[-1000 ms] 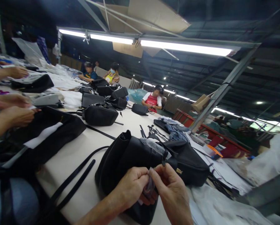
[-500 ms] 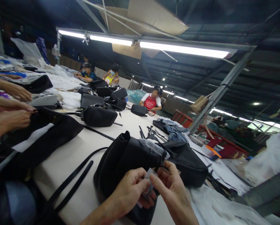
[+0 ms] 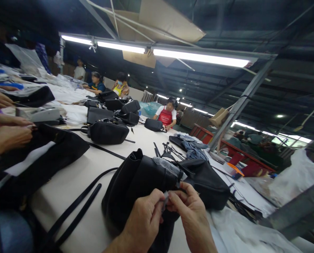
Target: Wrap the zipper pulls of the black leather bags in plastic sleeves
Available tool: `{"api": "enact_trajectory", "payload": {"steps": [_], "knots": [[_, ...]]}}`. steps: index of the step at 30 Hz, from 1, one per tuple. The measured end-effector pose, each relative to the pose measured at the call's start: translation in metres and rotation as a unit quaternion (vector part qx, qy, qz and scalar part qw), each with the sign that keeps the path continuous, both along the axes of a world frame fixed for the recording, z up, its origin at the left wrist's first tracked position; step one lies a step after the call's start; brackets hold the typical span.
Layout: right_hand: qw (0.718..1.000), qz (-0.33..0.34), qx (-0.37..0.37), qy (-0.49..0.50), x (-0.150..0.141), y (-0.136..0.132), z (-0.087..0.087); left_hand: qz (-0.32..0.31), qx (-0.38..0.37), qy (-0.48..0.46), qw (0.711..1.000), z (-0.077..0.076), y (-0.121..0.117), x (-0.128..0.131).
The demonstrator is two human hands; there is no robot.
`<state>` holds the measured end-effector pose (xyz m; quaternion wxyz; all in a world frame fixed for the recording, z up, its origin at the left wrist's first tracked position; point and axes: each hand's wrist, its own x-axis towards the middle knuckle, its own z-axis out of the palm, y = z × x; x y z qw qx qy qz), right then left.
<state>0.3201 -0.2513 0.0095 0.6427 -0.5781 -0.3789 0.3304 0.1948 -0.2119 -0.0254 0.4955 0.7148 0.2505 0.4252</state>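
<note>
A black handbag (image 3: 130,186) lies on the white table in front of me, with a strip of clear plastic wrap (image 3: 167,167) along its upper side. My left hand (image 3: 146,218) pinches a small piece of clear plastic film (image 3: 166,199) over the front of the bag. Close against it, my right hand (image 3: 189,212) has its thumb and fingers closed on the same film. What the film covers is hidden by my fingers. Just behind my right hand lies a second black bag (image 3: 206,182), touching the first. A black strap (image 3: 80,200) runs left from the handbag.
Several finished-looking black bags (image 3: 109,133) stand farther back on the table (image 3: 75,172). Black straps (image 3: 169,149) and grey cloth (image 3: 193,147) lie at the right. Another person's hands (image 3: 12,135) work on a black bag at the left. A metal post (image 3: 241,105) rises at the right edge.
Both hands stay at the handbag and keep pinching the film; my left hand has turned, its fingers curling more over the piece. The view has shifted slightly to the right.
</note>
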Motion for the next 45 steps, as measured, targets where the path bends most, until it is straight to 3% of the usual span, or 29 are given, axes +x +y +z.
{"api": "enact_trajectory", "payload": {"steps": [6,12,16,21,26,29,36,41,45], "knots": [[0.999,-0.006,0.020,-0.037,0.001,0.001,-0.007,0.010,0.001,0.022,1.000,0.002,0.002,0.001],[0.999,0.005,0.027,-0.018,0.006,0.001,-0.004,-0.046,-0.159,-0.046,0.985,0.010,0.001,-0.001],[0.999,0.023,0.024,-0.010,0.002,-0.003,0.002,-0.048,-0.192,-0.060,0.978,0.010,0.001,0.003],[0.996,0.077,0.018,0.042,0.000,-0.007,0.003,-0.097,-0.249,-0.097,0.959,0.006,0.002,0.006],[0.997,0.068,0.021,0.038,-0.001,-0.006,0.001,-0.093,-0.208,-0.096,0.969,0.004,-0.002,0.006],[0.999,0.021,0.028,0.014,-0.005,-0.003,-0.002,-0.051,-0.156,-0.080,0.983,0.003,-0.005,0.005],[0.999,-0.033,0.035,-0.011,-0.002,0.002,-0.005,-0.011,0.097,-0.036,0.995,-0.004,-0.007,-0.002],[0.998,-0.041,0.031,-0.022,0.001,0.001,-0.004,0.042,0.033,-0.045,0.998,-0.002,-0.006,0.001],[0.999,0.012,0.043,-0.011,0.002,-0.003,-0.007,0.068,-0.050,-0.062,0.995,0.002,-0.002,0.005]]}}
